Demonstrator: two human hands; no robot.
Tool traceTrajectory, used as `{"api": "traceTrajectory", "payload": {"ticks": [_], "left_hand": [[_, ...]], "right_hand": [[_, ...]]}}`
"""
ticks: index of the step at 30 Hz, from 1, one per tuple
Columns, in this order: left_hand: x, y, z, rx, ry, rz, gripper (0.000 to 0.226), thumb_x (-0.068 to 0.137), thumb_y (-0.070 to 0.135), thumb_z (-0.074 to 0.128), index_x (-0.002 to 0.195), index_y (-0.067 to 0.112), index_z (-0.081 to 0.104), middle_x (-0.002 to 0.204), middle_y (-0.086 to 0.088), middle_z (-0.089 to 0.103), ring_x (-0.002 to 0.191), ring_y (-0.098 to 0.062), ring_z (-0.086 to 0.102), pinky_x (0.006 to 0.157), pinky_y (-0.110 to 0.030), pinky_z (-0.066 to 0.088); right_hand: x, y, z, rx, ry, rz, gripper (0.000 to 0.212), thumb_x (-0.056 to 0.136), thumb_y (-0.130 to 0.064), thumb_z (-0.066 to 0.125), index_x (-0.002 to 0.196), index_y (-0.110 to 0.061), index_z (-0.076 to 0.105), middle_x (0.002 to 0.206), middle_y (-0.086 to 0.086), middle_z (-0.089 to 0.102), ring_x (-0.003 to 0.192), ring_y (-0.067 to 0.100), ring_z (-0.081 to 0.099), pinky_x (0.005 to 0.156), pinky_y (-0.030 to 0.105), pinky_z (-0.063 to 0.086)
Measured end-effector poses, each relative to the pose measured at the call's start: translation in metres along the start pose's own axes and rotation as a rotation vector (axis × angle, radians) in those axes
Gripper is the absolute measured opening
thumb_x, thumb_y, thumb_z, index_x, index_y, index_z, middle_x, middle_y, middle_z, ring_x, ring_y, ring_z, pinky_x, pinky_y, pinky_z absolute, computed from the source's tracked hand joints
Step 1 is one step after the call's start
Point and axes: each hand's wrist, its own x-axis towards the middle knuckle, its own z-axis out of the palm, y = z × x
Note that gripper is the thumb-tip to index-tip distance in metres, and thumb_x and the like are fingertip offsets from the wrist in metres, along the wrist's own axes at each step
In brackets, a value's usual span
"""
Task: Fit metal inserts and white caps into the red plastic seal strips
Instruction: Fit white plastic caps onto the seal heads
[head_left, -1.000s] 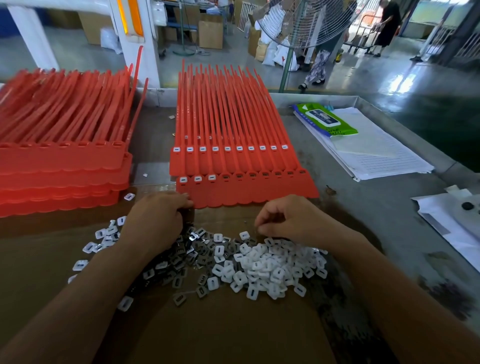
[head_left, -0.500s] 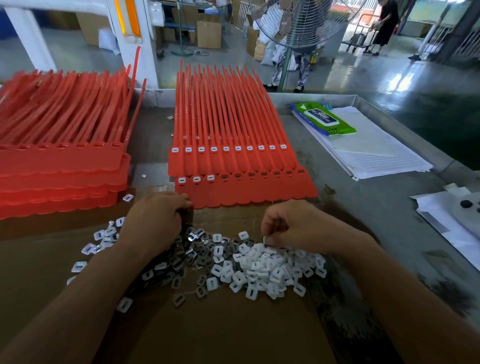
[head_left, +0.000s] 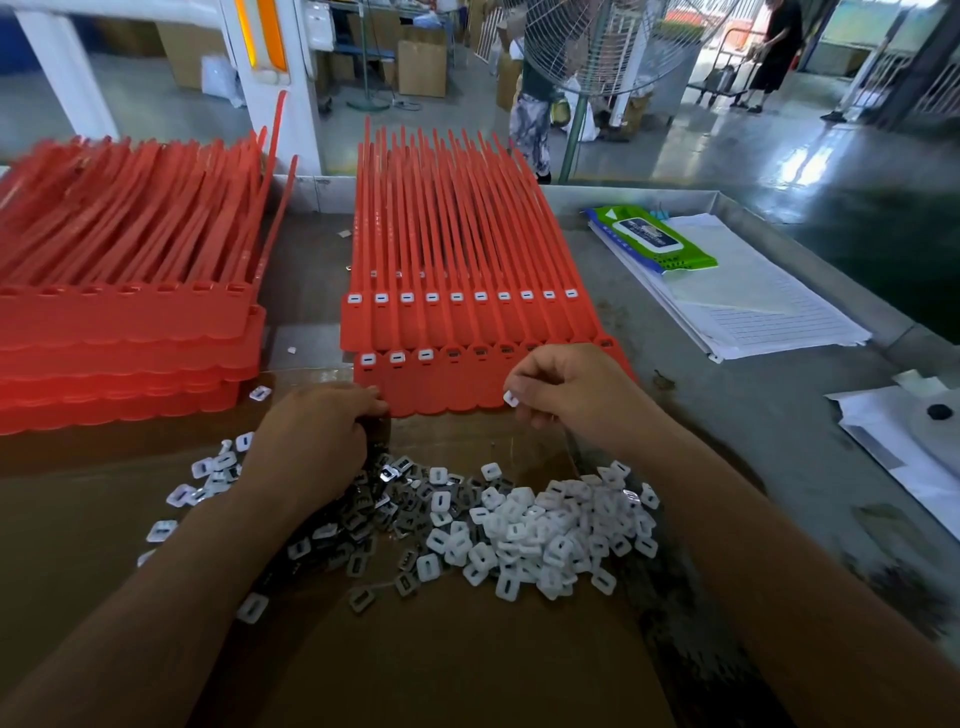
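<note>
On the cardboard (head_left: 467, 675), the front strips (head_left: 457, 389) show three caps (head_left: 397, 357) fitted and the rest uncapped. Right hand (head_left: 571, 395) pinches a cap (head_left: 511, 398) over them. Left hand (head_left: 317, 436) has its fingers curled at their edge, and I cannot tell what they hold.

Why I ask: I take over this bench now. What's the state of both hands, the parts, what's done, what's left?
Left hand: rests at the near edge of the front sheet, over the metal inserts; any hold is hidden.
Right hand: pinches one white cap above that sheet.
Done: rear sheet fully capped; front sheet's three leftmost sockets capped.
Left: its remaining sockets, then the red stack at left. Loose caps lie on the cardboard.
</note>
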Motion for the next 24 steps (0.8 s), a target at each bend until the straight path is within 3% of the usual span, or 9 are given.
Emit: {"api": "traceTrajectory", "payload": {"ticks": [8, 12, 18, 22, 24], "left_hand": [[-0.001, -0.001, 0.001, 0.000, 0.001, -0.001, 0.042, 0.077, -0.004, 0.048, 0.109, 0.016, 0.065, 0.125, 0.003, 0.057, 0.118, -0.018, 0.049, 0.100, -0.029, 0.033], [-0.001, -0.001, 0.001, -0.010, 0.005, -0.003, 0.042, 0.076, -0.004, 0.048, 0.109, 0.015, 0.066, 0.125, 0.002, 0.057, 0.118, -0.018, 0.050, 0.100, -0.029, 0.034], [-0.002, 0.001, -0.001, -0.037, 0.027, 0.016, 0.040, 0.075, -0.008, 0.049, 0.105, 0.012, 0.068, 0.119, -0.001, 0.061, 0.114, -0.021, 0.054, 0.097, -0.032, 0.037], [-0.002, 0.002, -0.001, -0.031, 0.030, 0.023, 0.040, 0.075, -0.007, 0.050, 0.105, 0.012, 0.067, 0.118, -0.003, 0.062, 0.112, -0.022, 0.055, 0.095, -0.032, 0.039], [-0.002, 0.002, -0.002, -0.030, 0.027, 0.024, 0.040, 0.075, -0.007, 0.049, 0.105, 0.012, 0.067, 0.119, -0.002, 0.061, 0.112, -0.022, 0.055, 0.095, -0.032, 0.039]], "right_hand": [[0.022, -0.002, 0.009, -0.094, 0.059, 0.012, 0.013, 0.081, -0.009, 0.065, 0.088, -0.020, 0.064, 0.080, -0.006, 0.061, 0.077, 0.006, 0.057, 0.069, 0.019, 0.047], [0.042, -0.005, 0.012, -0.166, 0.137, -0.028, 0.008, 0.084, -0.010, 0.062, 0.088, -0.014, 0.068, 0.070, -0.016, 0.055, 0.068, -0.005, 0.051, 0.063, 0.008, 0.038], [0.067, -0.007, 0.020, -0.222, 0.156, -0.072, 0.008, 0.083, -0.007, 0.062, 0.086, -0.009, 0.069, 0.080, -0.004, 0.062, 0.079, 0.006, 0.055, 0.074, 0.019, 0.042], [0.078, -0.007, 0.025, -0.230, 0.137, -0.066, 0.009, 0.083, -0.006, 0.061, 0.084, -0.010, 0.070, 0.078, -0.006, 0.061, 0.078, 0.005, 0.055, 0.070, 0.018, 0.042], [0.082, -0.006, 0.028, -0.235, 0.129, -0.059, 0.010, 0.083, -0.005, 0.061, 0.084, -0.009, 0.071, 0.083, -0.002, 0.066, 0.080, 0.006, 0.056, 0.075, 0.022, 0.044]]}}
